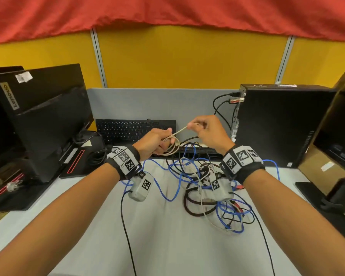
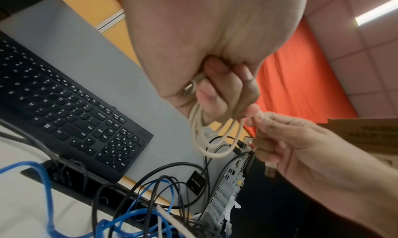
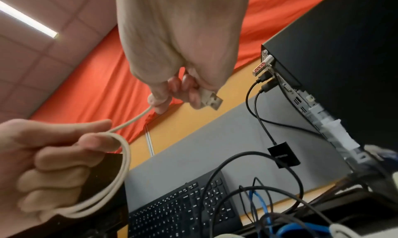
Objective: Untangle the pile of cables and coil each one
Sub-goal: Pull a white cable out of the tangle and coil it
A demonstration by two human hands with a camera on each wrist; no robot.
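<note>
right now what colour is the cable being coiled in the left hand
Cream, off-white. The cable shows best in the right wrist view, looped in the left hand.

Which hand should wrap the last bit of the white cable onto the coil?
Probably the right hand. It pinches the white cable by its free USB end, with a short straight run left. The left hand grips the finished loops, so its grip is best kept as the anchor.
</note>
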